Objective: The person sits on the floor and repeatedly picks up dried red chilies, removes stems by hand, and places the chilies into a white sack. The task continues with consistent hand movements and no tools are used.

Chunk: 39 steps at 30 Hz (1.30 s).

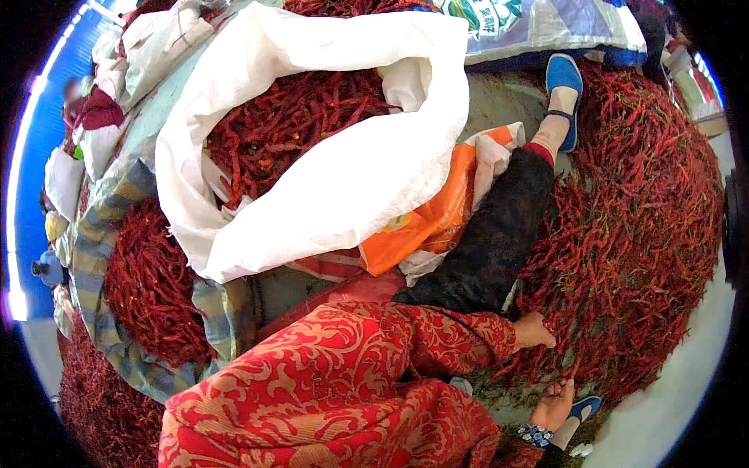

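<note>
I sit turned toward a big heap of dried red chilies (640, 218) on my right. My left hand (535, 331) comes out of a red and gold patterned sleeve (460, 335) and rests at the heap's near edge, its fingers curled into the chilies. Below it, at the bottom edge of the same heap, lies my right hand (555, 402) with a beaded bracelet (534, 434) on the wrist. Its fingers touch the chilies, and whether they hold any is hidden.
A large white sack (343, 179) full of chilies lies open at top centre. My leg in black trousers (499, 234) ends in a blue shoe (563, 78). An orange bag (425, 222) lies under the sack. More chilies (148, 281) lie on a striped cloth at the left. People sit at the far left.
</note>
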{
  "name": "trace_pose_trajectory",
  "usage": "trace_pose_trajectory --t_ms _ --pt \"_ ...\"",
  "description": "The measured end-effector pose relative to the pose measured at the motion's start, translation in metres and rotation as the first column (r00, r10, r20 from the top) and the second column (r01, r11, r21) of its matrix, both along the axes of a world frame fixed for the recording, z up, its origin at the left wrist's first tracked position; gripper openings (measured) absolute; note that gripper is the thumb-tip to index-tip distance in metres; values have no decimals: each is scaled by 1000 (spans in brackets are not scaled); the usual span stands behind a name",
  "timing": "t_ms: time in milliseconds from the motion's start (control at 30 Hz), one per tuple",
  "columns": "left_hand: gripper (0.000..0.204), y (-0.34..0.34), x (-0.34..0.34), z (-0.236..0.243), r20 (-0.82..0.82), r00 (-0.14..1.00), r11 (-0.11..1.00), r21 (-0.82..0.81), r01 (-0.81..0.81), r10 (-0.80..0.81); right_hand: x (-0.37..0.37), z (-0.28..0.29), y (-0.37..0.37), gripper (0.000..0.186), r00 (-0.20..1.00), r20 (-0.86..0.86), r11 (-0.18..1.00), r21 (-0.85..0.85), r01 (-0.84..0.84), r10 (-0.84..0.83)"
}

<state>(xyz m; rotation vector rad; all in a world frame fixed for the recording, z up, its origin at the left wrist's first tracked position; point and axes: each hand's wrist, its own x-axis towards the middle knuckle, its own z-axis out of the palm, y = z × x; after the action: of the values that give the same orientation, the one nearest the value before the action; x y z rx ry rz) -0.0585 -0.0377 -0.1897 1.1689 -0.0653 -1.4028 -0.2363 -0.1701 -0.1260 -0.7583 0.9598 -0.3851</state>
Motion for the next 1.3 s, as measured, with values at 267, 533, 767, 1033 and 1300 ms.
trace_pose_trajectory --t_ms 267,533,767,1033,1300 --pt "28 -20 -8 -31 184 972 989 6 -148 144 134 72 92 28 971 117 885 -444 -138 210" --pt "35 -19 -18 -35 141 965 963 -184 -195 222 216 162 191 42 690 -304 154 -842 -518 656" --pt "45 31 32 -1 -31 987 965 -210 -159 156 93 145 56 17 639 -713 176 -617 -767 289" --pt "30 48 57 29 -86 987 865 -475 -161 137 -57 176 -74 23 538 -843 367 -502 -783 -6" --pt "33 89 47 73 -232 964 861 -455 -227 132 -130 122 -126 22 677 -684 479 -514 -712 271"
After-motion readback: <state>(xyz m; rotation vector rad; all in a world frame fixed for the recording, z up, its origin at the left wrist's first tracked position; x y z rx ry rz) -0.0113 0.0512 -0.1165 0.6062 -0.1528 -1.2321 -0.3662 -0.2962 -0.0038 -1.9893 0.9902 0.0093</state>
